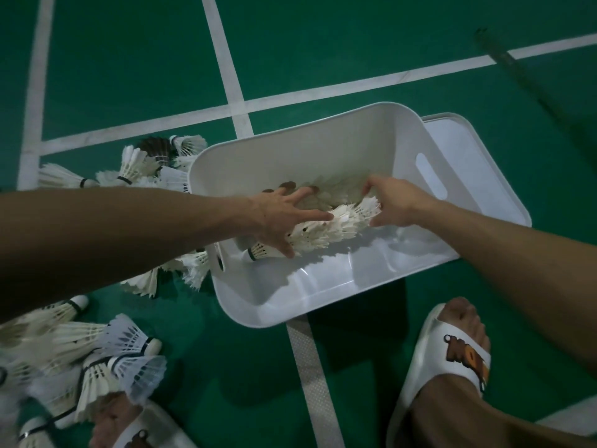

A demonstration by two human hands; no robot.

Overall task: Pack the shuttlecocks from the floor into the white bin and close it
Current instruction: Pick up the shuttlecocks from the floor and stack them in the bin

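The white bin (323, 147) sits open on the green floor (129, 59), tipped a little toward the person. Its lid (478, 156) lies flat at the bin's far right side, and the part nearest the bin is hidden behind the bin's wall.

Both arms reach into the bin. The left hand (281, 218) lies on top of a stack of shuttlecocks (336, 227) nested one into the next. Its fingers are straight and fanned wide, resting on the feathers rather than closing on them. The right hand (392, 202) grasps the stack's other end, thumb on the near side and fingers curled over the far side. Their tips are lost among the feathers, so I cannot see how deep the grip goes. More pale feathers show behind the stack, too dim to count.

Loose shuttlecocks (135, 163) are heaped on the floor against the bin's left wall, and the left forearm covers several of them. More lie at the lower left, cut off by the frame edge.

White court lines (226, 59) cross the floor, and one runs under the bin. A white sandal (452, 350) with an orange print is on the right foot, and the print is too distorted to read. The other foot is mostly out of frame. A dark bar (517, 69) at the upper right is blurred, and I cannot tell what it is.
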